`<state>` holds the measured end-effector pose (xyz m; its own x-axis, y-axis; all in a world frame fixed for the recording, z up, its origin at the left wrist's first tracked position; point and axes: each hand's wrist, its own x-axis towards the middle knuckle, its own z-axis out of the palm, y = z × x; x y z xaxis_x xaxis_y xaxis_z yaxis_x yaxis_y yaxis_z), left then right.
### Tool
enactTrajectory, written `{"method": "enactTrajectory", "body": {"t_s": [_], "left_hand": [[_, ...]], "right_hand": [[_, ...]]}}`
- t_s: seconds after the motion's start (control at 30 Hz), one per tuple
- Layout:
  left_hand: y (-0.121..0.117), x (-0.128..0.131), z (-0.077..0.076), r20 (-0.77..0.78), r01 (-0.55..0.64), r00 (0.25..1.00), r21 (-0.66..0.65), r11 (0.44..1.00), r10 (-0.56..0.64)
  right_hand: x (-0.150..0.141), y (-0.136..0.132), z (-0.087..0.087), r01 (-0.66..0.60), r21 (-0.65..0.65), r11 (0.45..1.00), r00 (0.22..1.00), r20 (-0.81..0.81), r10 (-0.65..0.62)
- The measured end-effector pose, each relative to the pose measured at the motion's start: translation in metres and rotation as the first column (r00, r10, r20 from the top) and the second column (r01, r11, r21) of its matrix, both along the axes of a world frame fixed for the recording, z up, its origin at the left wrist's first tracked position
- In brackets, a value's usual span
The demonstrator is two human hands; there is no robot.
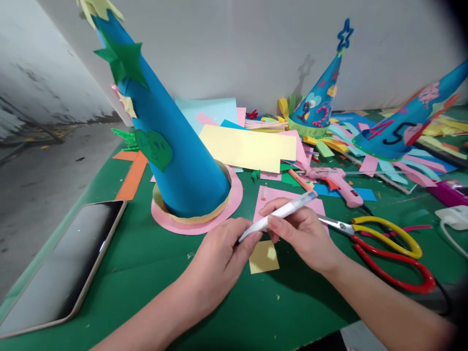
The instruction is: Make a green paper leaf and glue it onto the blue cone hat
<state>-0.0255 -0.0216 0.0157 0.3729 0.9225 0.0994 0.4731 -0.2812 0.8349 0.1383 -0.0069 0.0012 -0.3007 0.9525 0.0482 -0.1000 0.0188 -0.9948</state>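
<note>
A white marker pen (280, 214) slants between my two hands, its far end pointing up and right. My left hand (219, 258) pinches its lower end, and my right hand (303, 231) grips it around the middle. Beneath the hands lie a small yellow paper square (263, 261) and a larger pink paper piece (263, 197). Left of them stands a tall blue paper cone hat (186, 161) with green stars and a green cut-out on it, on a pink ring brim (236, 187).
Scissors (391, 243) with yellow and red handles lie right of my right hand, a pink glue gun (340, 183) behind them. A phone (69, 263) rests at left. Two decorated blue cone hats (320, 100) stand at back right among paper strips. A pale yellow sheet (241, 146) lies behind.
</note>
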Motion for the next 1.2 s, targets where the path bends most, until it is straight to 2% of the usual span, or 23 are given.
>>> {"method": "enactTrajectory", "body": {"t_s": [0.17,0.3,0.43,0.53,0.7,0.93,1.2], "left_hand": [[-0.001,-0.003,-0.008,-0.153,0.008,0.988,0.226,0.974,0.027],[-0.002,-0.002,-0.01,-0.256,0.066,0.965,0.42,0.905,0.049],[-0.002,0.002,-0.014,-0.281,0.078,0.955,0.557,0.827,0.099],[-0.002,0.004,-0.012,-0.299,0.096,0.948,0.59,0.801,0.107],[0.0,0.007,-0.001,-0.361,0.145,0.927,0.597,0.789,0.103],[-0.002,0.011,0.01,-0.337,0.13,0.932,0.649,0.749,0.131],[-0.005,0.005,0.026,-0.373,0.178,0.922,0.638,0.749,0.099]], "right_hand": [[-0.001,-0.005,-0.008,0.043,0.03,0.999,0.997,-0.063,-0.041],[-0.003,-0.006,-0.006,0.072,0.063,0.995,0.987,-0.147,-0.062],[-0.003,-0.007,-0.006,0.125,0.089,0.988,0.975,-0.195,-0.106],[-0.003,-0.007,-0.006,0.161,0.091,0.983,0.968,-0.208,-0.14],[-0.003,-0.009,-0.002,0.175,0.078,0.981,0.96,-0.234,-0.153],[-0.007,-0.01,0.009,0.183,0.038,0.982,0.925,-0.345,-0.158],[-0.012,-0.015,0.022,0.214,0.033,0.976,0.903,-0.389,-0.185]]}}
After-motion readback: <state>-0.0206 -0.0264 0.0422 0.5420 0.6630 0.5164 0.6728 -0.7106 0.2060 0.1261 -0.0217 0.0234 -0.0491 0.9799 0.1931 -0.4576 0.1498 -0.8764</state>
